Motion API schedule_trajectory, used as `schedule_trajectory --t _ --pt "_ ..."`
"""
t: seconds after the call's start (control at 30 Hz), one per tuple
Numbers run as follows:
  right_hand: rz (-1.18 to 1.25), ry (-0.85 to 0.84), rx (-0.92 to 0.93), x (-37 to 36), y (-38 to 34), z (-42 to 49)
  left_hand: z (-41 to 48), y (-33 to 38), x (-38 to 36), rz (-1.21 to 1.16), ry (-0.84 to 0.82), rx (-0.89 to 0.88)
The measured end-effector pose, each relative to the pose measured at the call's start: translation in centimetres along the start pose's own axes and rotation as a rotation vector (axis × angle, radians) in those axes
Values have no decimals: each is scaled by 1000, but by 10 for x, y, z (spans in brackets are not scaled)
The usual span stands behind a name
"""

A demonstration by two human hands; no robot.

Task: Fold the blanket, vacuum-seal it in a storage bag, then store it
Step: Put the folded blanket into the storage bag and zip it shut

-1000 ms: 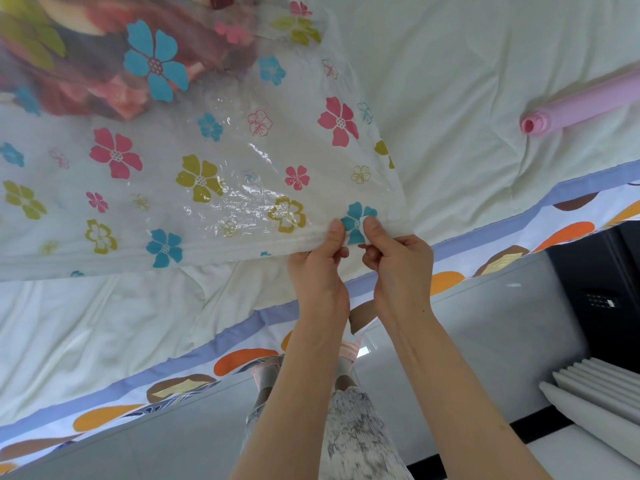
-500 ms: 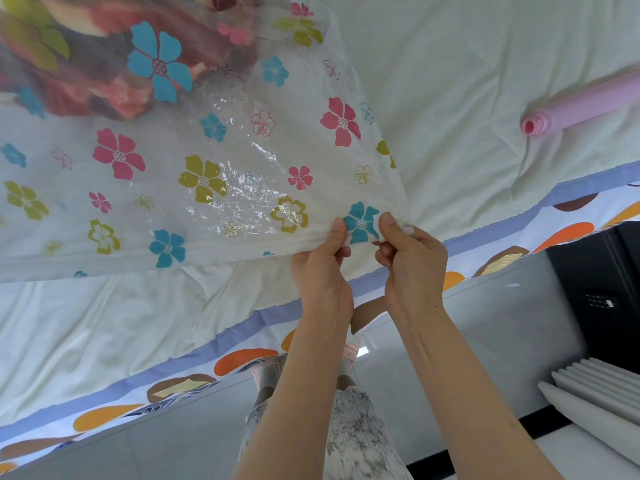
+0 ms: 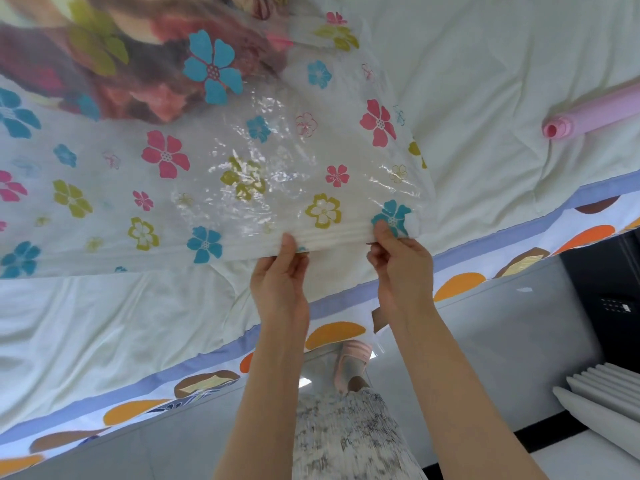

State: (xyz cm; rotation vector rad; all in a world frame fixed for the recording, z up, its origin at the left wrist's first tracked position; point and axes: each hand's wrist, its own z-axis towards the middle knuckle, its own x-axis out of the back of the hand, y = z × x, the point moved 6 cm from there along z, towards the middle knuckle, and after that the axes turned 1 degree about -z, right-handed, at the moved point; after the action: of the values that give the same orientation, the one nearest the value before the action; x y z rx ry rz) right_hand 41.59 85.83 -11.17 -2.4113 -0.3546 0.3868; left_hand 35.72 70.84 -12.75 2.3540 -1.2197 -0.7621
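Note:
A clear storage bag (image 3: 242,174) printed with coloured flowers lies on the bed. Inside it, at the upper left, sits the folded dark floral blanket (image 3: 114,60). The bag's zip strip (image 3: 332,237) runs along its near edge. My left hand (image 3: 280,282) pinches that strip from below, thumb on top. My right hand (image 3: 401,268) pinches the strip near the bag's right corner, beside a blue flower. The two hands are about a hand's width apart.
A white bedsheet (image 3: 485,81) with a lilac and orange-patterned border (image 3: 460,282) covers the bed. A pink pump tube (image 3: 595,112) lies at the right. Grey floor, my slippered foot (image 3: 353,365) and a white ribbed radiator (image 3: 602,393) are below the bed edge.
My hands were pinching the zip strip side by side; now they have spread apart, the left sliding left and the right sliding right toward the corner.

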Motion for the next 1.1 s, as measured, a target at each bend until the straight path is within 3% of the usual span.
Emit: schedule_trajectory --t 0.2,0.37,0.53,0.73,0.8,0.97,1.1 --pt "-71 -108 -48 -41 42 -20 2 14 0 33 -66 86" --pt "-19 47 14 -48 47 -21 22 43 27 -94 -73 122" --pt "-116 -39 -54 -75 74 -36 33 63 37 69 -77 88" --pt "-72 149 -19 -88 79 -45 37 77 46 80 -149 167" --pt "-40 166 -33 -87 76 -43 52 97 63 7 -99 124" --pt "-137 29 -183 -116 108 -61 68 126 83 104 -8 92" --pt "-139 211 -146 -116 108 -69 56 144 100 38 33 116"
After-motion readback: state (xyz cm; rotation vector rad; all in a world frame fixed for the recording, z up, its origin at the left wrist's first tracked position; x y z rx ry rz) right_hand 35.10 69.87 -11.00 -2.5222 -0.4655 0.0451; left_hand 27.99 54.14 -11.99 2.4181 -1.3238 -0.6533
